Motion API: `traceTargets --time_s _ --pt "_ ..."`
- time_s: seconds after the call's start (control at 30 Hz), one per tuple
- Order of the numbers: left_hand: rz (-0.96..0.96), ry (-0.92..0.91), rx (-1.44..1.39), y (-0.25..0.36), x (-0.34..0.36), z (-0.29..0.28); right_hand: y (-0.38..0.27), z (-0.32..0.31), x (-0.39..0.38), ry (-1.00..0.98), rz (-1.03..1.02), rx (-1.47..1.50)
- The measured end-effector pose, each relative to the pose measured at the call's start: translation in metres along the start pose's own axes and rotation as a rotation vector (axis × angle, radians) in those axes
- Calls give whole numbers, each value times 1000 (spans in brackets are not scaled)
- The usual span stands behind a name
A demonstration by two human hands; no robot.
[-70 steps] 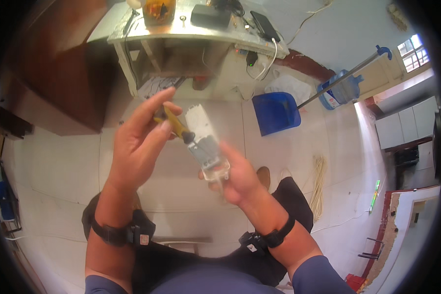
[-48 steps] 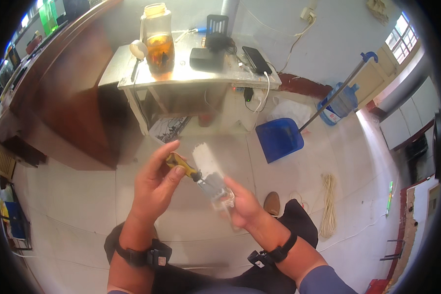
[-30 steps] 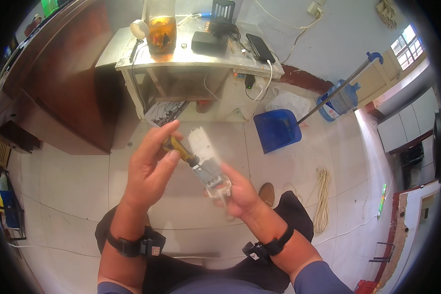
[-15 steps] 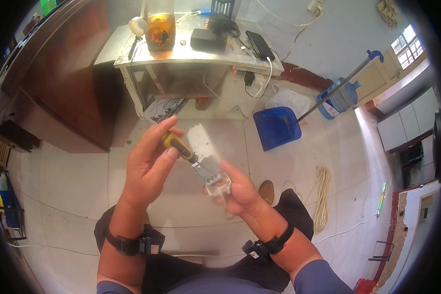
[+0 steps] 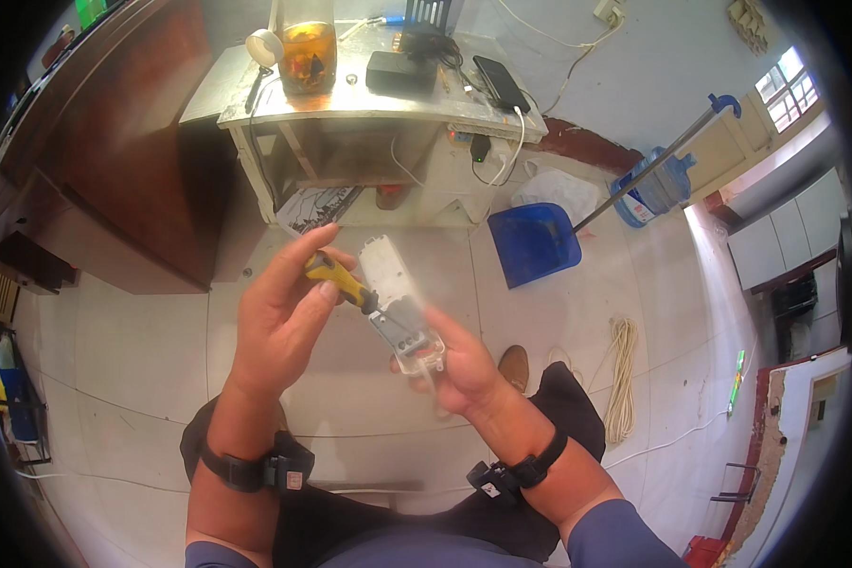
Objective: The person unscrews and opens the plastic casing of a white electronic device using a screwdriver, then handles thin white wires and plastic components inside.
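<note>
In my left hand (image 5: pixel 289 308) is a screwdriver (image 5: pixel 339 280) with a yellow and black handle, gripped between thumb and fingers. Its lower end reaches the edge of a grey insert in an opened white plastic housing (image 5: pixel 388 267); whether the tip sits in a screw is too blurred to tell. My right hand (image 5: pixel 462 374) holds that housing from below and the right side, fingers around its clear lower end. The housing is tilted, its long white part pointing away from me. A pale cable seems to hang from its lower end.
Ahead stands a table (image 5: pixel 350 112) bearing a jar of amber liquid (image 5: pixel 308 59), a black box (image 5: pixel 400 73) and a phone (image 5: pixel 502 83) on a white cable. A blue dustpan (image 5: pixel 534 245), a water bottle (image 5: pixel 655 189) and coiled cord (image 5: pixel 621 379) are on the right floor.
The screwdriver handle has turned slightly in my left fingers, and that hand has shifted a little left. My right hand and the housing have barely moved.
</note>
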State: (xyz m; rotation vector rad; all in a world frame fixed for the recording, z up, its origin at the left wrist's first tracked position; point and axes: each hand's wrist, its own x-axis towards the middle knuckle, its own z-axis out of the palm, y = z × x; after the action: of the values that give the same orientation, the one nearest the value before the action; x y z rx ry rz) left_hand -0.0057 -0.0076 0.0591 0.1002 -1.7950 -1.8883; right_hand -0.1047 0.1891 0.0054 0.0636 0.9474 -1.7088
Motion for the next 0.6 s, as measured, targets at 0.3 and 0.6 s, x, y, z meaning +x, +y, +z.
traceTargets --time_s 0.3,0.6 --pt "-6 15 56 -7 -3 -3 0 2 1 -19 -1 12" --pt "38 -27 -6 -8 -1 0 2 3 2 -4 -6 0"
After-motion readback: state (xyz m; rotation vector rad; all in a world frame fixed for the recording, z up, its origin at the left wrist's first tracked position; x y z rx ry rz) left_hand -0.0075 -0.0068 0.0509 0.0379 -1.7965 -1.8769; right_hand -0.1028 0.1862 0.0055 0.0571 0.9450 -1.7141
